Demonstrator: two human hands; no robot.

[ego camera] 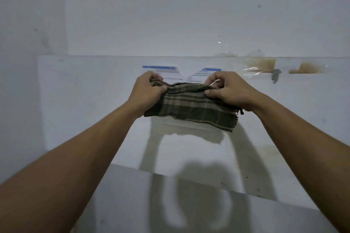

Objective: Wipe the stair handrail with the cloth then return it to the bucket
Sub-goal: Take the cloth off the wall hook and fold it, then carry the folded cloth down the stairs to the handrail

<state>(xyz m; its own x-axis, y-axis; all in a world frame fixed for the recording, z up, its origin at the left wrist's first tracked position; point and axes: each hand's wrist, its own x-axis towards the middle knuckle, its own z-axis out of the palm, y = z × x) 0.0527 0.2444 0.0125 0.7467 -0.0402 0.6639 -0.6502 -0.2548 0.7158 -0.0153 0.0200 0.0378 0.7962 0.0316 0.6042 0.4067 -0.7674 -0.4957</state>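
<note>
A dark green plaid cloth (189, 107) hangs folded between my two hands, held out in front of me at about chest height. My left hand (146, 91) pinches its upper left edge and my right hand (230, 91) pinches its upper right edge. The lower part of the cloth droops free, with a frayed corner at the right. No handrail and no bucket are in view.
A white tiled wall (85, 100) fills the view, with a plain painted wall (170, 15) above it. Two printed labels (166, 72) sit on the tile behind my hands. Brown tape stains (265, 63) mark the tile's top edge at the right. My shadow falls low on the wall.
</note>
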